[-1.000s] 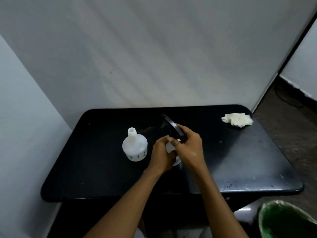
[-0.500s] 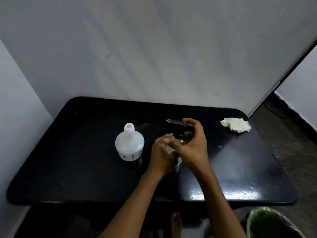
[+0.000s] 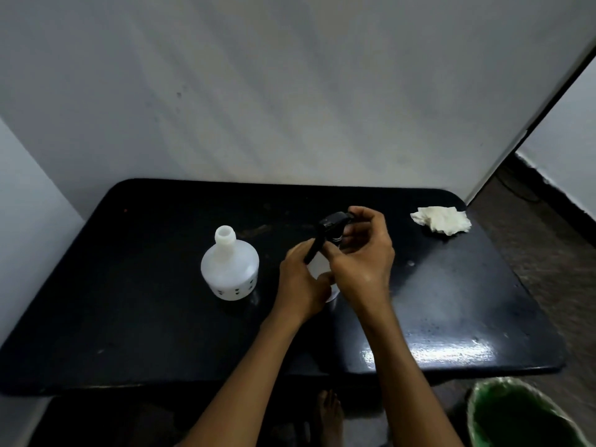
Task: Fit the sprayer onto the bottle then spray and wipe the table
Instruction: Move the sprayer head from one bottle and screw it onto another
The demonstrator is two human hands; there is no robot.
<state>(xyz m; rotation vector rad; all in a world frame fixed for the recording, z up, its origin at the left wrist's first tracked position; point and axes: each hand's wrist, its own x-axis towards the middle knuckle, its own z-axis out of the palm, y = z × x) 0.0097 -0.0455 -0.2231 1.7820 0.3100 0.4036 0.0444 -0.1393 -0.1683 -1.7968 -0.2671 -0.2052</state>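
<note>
A black sprayer (image 3: 333,222) sits on top of a small white bottle (image 3: 317,264) that stands on the black table (image 3: 129,317). The bottle is mostly hidden between my hands. My left hand (image 3: 300,285) grips the bottle's body. My right hand (image 3: 364,259) curls round the sprayer head from the right, and the black trigger hangs down to the left. A second white bottle (image 3: 229,269) with an open neck stands apart to the left. A crumpled white cloth (image 3: 442,220) lies at the table's far right corner.
White walls close off the table at the back and on the left. A green-lined bin (image 3: 522,414) stands on the floor at the front right corner. A bare foot (image 3: 329,411) shows under the table's front edge.
The sprayer head has turned in my right hand on top of the held bottle, and its trigger now points down-left. Both hands stay at the same spot; my head has shifted.
</note>
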